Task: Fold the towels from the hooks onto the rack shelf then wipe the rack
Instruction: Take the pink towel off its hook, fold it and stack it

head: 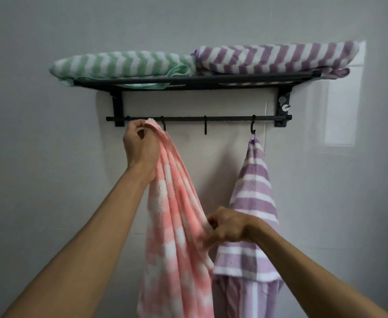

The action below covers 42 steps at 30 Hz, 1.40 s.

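A black wall rack [195, 79] carries two folded towels on its shelf: a green-and-white one [119, 64] at the left and a purple-and-white one [277, 57] at the right. My left hand [140, 145] grips the top corner of a pink-and-white towel [177, 226] just below the hook bar [197, 118], near its left end. My right hand [228, 224] pinches that towel's right edge lower down. Another purple-and-white towel [252, 203] hangs by its loop from the rightmost hook [253, 128].
Two bare black hooks [205, 128] hang on the bar between the pink towel and the hanging purple one. Grey tiled wall [50, 157] surrounds the rack. A small metal fitting [284, 104] sticks out of the rack's right bracket.
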### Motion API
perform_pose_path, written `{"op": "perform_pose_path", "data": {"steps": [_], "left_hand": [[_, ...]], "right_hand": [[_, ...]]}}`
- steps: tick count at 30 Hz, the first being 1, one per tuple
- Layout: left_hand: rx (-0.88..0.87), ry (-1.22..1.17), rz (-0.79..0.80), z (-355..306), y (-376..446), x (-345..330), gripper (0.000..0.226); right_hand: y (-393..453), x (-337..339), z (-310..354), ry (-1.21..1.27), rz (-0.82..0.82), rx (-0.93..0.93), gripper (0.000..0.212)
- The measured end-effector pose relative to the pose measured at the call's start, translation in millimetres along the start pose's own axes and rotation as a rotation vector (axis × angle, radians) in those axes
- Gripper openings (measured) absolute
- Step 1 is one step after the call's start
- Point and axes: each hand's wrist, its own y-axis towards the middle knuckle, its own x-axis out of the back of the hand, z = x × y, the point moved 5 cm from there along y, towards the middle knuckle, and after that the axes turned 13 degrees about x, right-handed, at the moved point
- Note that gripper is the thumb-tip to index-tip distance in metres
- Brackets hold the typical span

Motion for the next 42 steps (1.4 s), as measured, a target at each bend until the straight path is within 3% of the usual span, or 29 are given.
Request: {"op": "perform_pose_path", "data": {"steps": [2, 4, 6, 8, 10, 12, 14, 16, 18, 19, 22, 25, 28, 30, 34, 37, 40, 42], "left_hand": [[0.012, 0.0, -0.066, -9, -15, 21, 0.012], [0.027, 0.031, -0.104, -13, -33, 44, 0.009], [0.079, 0.129, -0.102, -7, -49, 66, 0.007], [0.154, 0.25, -0.035, 3, -76, 83, 0.005], [0.259, 0.252, 0.158, 16, -112, 91, 0.012], [0.432, 0.247, 0.452, 32, -158, 91, 0.037], [0.514, 0.474, 0.706, 40, -210, 89, 0.048], [0.463, 0.711, 0.764, 47, -242, 88, 0.037], [0.459, 0.745, 0.661, 47, -255, 90, 0.018], [0.455, 0.716, 0.604, 45, -256, 93, 0.019], [0.379, 0.614, 0.476, 35, -249, 107, 0.019], [0.359, 0.517, 0.286, 22, -236, 122, 0.033], [0.395, 0.337, 0.082, 10, -218, 135, 0.034], [0.395, 0.269, 0.007, 2, -207, 145, 0.031], [0.412, 0.437, -0.014, 7, -186, 170, 0.028], [0.341, 0.682, 0.182, 15, -181, 169, 0.019], [0.381, 0.692, 0.661, 26, -193, 146, 0.059], [0.44, 0.569, 0.942, 26, -214, 127, 0.063]], "right_hand": [[-17, -14, 4, -0.069, 0.001, -0.004, 0.021], [-34, -19, 10, -0.026, -0.141, 0.062, 0.032], [-53, -17, 21, 0.207, -0.323, 0.132, 0.037], [-72, -18, 37, 0.472, -0.454, 0.199, 0.026], [-84, -17, 54, 0.625, -0.545, 0.239, 0.019], [-96, -20, 72, 0.669, -0.593, 0.238, 0.016], [-108, -27, 89, 0.672, -0.598, 0.234, 0.011], [-118, -32, 104, 0.609, -0.555, 0.23, 0.013], [-130, -39, 115, 0.556, -0.472, 0.219, 0.009], [-138, -42, 118, 0.571, -0.434, 0.211, 0.004], [-163, -44, 104, 0.485, -0.321, 0.137, 0.022], [-190, -60, 78, 0.138, -0.026, -0.047, 0.026], [-208, -83, 42, 0.112, 0.14, -0.263, 0.015], [-215, -86, 29, 0.211, 0.054, -0.342, 0.016], [-202, -53, 48, 0.531, -0.453, -0.215, 0.021], [-176, -26, 95, 0.581, -0.657, -0.05, 0.025], [-147, -15, 145, 0.523, -0.645, 0.044, 0.025], [-128, -18, 169, 0.405, -0.571, 0.062, 0.021]]}}
